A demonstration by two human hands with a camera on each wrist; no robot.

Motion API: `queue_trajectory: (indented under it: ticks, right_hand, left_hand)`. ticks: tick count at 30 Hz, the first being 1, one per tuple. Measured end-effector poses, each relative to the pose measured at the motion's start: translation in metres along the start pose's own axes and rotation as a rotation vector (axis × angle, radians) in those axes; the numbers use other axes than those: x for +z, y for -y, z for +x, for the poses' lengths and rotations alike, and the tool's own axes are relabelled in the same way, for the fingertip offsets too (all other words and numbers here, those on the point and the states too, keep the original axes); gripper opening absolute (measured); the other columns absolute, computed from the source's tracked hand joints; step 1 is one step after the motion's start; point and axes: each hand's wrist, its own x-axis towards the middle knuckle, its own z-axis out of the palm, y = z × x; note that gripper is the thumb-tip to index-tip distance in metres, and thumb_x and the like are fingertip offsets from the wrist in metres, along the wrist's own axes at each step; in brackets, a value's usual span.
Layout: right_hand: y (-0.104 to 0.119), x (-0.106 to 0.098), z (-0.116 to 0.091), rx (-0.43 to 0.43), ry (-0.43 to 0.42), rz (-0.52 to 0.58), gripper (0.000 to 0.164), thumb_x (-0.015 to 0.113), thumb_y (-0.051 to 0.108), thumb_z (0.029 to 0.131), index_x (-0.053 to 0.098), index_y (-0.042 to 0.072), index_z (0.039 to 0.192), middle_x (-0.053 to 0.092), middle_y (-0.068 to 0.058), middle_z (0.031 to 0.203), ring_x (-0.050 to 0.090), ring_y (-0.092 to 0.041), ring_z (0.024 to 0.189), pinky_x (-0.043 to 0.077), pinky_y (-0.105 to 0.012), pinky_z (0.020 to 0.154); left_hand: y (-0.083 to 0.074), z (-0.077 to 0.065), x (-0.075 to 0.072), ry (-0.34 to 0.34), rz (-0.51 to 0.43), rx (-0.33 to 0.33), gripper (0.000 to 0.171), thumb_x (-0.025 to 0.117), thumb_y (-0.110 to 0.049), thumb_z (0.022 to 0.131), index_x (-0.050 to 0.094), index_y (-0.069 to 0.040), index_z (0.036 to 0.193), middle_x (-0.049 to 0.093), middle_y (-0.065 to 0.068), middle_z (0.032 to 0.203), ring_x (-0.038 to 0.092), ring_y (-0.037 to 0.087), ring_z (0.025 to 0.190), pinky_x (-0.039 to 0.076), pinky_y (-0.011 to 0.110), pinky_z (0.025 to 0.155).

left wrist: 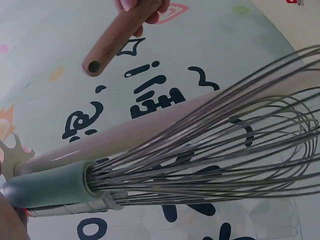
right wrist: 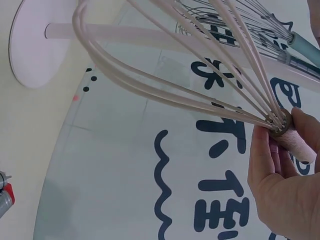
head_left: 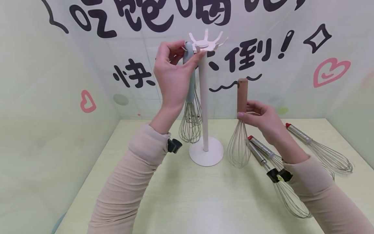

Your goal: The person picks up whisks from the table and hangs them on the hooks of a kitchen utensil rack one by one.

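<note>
A white stand (head_left: 203,97) with a round base and a ring of hooks (head_left: 214,42) rises in the middle. At its top my left hand (head_left: 176,71) grips the upper end of a whisk with a light blue handle (left wrist: 55,185), its thumb by the hooks. Another whisk, with a metal handle (left wrist: 75,206), hangs close behind the blue one. To the right of the stand, my right hand (head_left: 263,120) pinches the lower handle of a brown-handled whisk (head_left: 242,94). This whisk is upright with its wires (right wrist: 175,90) downward, apart from the stand.
On the right of the table lie several metal-handled whisks: one (head_left: 298,132) near the back, others (head_left: 257,151) beneath my right forearm. A backdrop with black lettering (head_left: 248,53) stands behind the table.
</note>
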Motion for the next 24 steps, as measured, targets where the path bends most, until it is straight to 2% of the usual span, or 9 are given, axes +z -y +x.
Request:
queue_trajectory:
  ticks: [6, 9, 12, 19, 24]
  right_hand:
    - [0.009, 0.003, -0.003, -0.016, 0.002, 0.016, 0.035, 0.067, 0.016, 0.089, 0.054, 0.018, 0.121, 0.061, 0.017, 0.102, 0.059, -0.001, 0.100, 0.049, -0.011, 0.084]
    - [0.015, 0.006, -0.004, -0.036, 0.009, 0.052, 0.033, 0.068, 0.014, 0.088, 0.055, 0.020, 0.119, 0.062, 0.014, 0.102, 0.060, -0.003, 0.099, 0.050, -0.012, 0.084]
    - [0.021, 0.009, -0.007, -0.057, 0.019, 0.077, 0.032, 0.067, 0.012, 0.088, 0.056, 0.021, 0.116, 0.063, 0.012, 0.102, 0.061, -0.004, 0.098, 0.051, -0.013, 0.084]
    - [0.034, 0.015, -0.012, -0.108, 0.049, 0.123, 0.031, 0.068, 0.012, 0.087, 0.059, 0.021, 0.115, 0.071, 0.015, 0.098, 0.065, -0.004, 0.093, 0.053, -0.016, 0.084]
    - [0.038, 0.019, -0.014, -0.124, 0.060, 0.156, 0.030, 0.069, 0.010, 0.086, 0.060, 0.020, 0.113, 0.073, 0.014, 0.094, 0.068, -0.003, 0.090, 0.054, -0.016, 0.084]
  left_hand:
    - [0.008, 0.000, -0.011, 0.092, 0.002, 0.118, 0.038, 0.076, -0.005, 0.079, 0.061, 0.007, 0.112, 0.060, 0.016, 0.106, 0.060, 0.017, 0.096, 0.053, 0.020, 0.095]
    - [0.011, 0.003, -0.017, 0.134, -0.034, 0.133, 0.035, 0.071, -0.002, 0.082, 0.062, 0.008, 0.114, 0.062, 0.018, 0.108, 0.061, 0.017, 0.097, 0.053, 0.023, 0.096]
    - [0.010, 0.005, -0.021, 0.165, -0.072, 0.079, 0.034, 0.069, 0.000, 0.083, 0.062, 0.008, 0.115, 0.063, 0.019, 0.110, 0.062, 0.016, 0.097, 0.054, 0.024, 0.096]
    - [0.004, 0.013, -0.026, 0.237, -0.176, -0.121, 0.039, 0.070, 0.004, 0.081, 0.061, 0.006, 0.119, 0.063, 0.014, 0.113, 0.062, 0.019, 0.104, 0.051, 0.023, 0.100]
    - [0.004, 0.017, -0.030, 0.277, -0.201, -0.151, 0.036, 0.068, 0.004, 0.083, 0.061, 0.007, 0.118, 0.066, 0.008, 0.107, 0.063, 0.017, 0.102, 0.052, 0.026, 0.099]
